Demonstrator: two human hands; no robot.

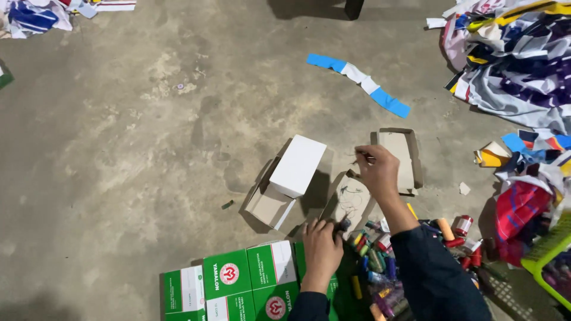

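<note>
My left hand (321, 245) rests low in the view with its fingers closed on a small dark thread spool (344, 224). My right hand (377, 167) is raised above a flattened brown cardboard box (352, 202), pinching a thin strand of thread (359, 159) that runs back toward the spool. Loose thread lies tangled on that cardboard. A pile of many-coloured thread spools (380, 261) lies just right of my left hand, under my right forearm in its dark sleeve.
A small white box (297, 165) sits on an open brown carton (269, 207). Green and white boxes (238, 285) line the bottom edge. An open carton (403, 156), a blue and white fabric strip (359, 82), heaps of coloured cloth (517, 65) and a green basket (550, 261) lie on the concrete floor.
</note>
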